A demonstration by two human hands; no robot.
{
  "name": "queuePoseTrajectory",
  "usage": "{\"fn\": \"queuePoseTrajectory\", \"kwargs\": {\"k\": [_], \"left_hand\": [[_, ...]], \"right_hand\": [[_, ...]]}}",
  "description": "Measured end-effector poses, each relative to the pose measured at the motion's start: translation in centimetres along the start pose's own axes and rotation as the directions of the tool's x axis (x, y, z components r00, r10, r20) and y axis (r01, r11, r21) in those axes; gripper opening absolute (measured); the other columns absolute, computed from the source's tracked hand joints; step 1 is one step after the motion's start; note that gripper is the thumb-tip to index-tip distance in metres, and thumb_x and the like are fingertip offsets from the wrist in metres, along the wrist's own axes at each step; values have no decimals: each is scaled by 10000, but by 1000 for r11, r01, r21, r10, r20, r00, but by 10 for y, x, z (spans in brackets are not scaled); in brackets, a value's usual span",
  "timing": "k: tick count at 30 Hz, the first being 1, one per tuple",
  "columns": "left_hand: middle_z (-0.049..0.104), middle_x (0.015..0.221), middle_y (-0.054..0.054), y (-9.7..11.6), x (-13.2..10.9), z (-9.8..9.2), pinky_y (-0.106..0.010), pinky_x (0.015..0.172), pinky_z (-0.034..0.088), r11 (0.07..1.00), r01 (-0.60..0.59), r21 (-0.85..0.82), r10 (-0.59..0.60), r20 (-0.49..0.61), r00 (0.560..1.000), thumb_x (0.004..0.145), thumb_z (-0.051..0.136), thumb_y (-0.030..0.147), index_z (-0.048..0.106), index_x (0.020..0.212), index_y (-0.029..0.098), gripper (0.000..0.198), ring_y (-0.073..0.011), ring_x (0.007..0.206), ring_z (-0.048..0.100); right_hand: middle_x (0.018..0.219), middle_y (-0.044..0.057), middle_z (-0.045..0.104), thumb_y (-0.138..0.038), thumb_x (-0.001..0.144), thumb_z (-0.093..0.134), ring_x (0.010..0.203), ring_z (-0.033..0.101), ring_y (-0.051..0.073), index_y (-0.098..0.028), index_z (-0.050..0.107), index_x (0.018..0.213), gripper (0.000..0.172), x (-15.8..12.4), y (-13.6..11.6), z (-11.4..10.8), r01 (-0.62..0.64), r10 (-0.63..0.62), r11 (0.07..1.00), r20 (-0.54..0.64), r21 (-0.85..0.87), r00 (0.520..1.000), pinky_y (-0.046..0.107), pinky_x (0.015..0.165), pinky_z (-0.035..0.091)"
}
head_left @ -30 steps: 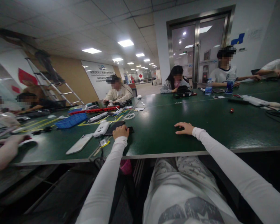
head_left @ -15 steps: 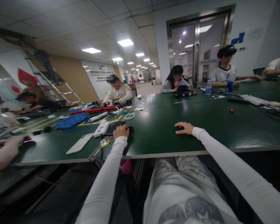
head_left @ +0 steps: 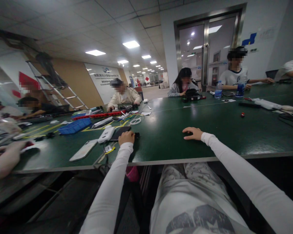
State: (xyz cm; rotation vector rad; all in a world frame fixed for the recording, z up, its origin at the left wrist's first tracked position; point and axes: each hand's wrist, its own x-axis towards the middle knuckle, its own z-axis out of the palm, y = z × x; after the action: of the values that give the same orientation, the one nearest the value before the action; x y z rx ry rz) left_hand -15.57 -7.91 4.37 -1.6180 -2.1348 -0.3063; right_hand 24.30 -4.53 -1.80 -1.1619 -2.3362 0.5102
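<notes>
My left hand [head_left: 126,138] is on the green table [head_left: 166,139], its fingers curled down over a small black object [head_left: 137,135] whose end sticks out on the right. The hand hides most of that object, and its kind is unclear. Just behind the hand lies a flat dark pad [head_left: 119,133], with a white device [head_left: 106,134] beside it. A white phone [head_left: 83,150] lies farther left. My right hand [head_left: 193,133] rests on the bare tabletop, palm down, thumb and fingers apart, holding nothing.
Left of centre are a blue basket [head_left: 75,126], a coil of white cable [head_left: 135,121] and loose parts. A small red item [head_left: 242,114] and a white tool [head_left: 268,104] lie right. Several people sit around the table; a co-worker's arm [head_left: 8,157] reaches in at left.
Both my hands stay practically where they were; the left shifts very slightly over the black object. The person across the table has moved their head a little to the left.
</notes>
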Motion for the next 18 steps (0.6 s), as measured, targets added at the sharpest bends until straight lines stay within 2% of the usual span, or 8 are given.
{"fn": "queuePoseTrajectory", "kwargs": {"k": [8, 18], "left_hand": [[563, 970, -72, -1, 1, 1, -336, 729, 342, 1000, 4, -3, -3, 20, 1000, 758, 351, 380, 584, 893, 241, 303, -226, 948, 450], [583, 880, -61, -9, 9, 14, -292, 635, 380, 995, 45, -86, -42, 36, 999, 729, 379, 431, 564, 845, 215, 308, -194, 802, 528]], "right_hand": [[1131, -5, 492, -558, 615, 534, 903, 508, 218, -313, 507, 1036, 487, 1, 0, 0, 1, -1, 1000, 9, 14, 1000, 409, 790, 365], [1163, -7, 470, -555, 621, 529, 902, 506, 214, -306, 520, 1021, 471, 1, 1, 0, 3, -3, 1000, 9, 19, 1000, 416, 793, 364]]}}
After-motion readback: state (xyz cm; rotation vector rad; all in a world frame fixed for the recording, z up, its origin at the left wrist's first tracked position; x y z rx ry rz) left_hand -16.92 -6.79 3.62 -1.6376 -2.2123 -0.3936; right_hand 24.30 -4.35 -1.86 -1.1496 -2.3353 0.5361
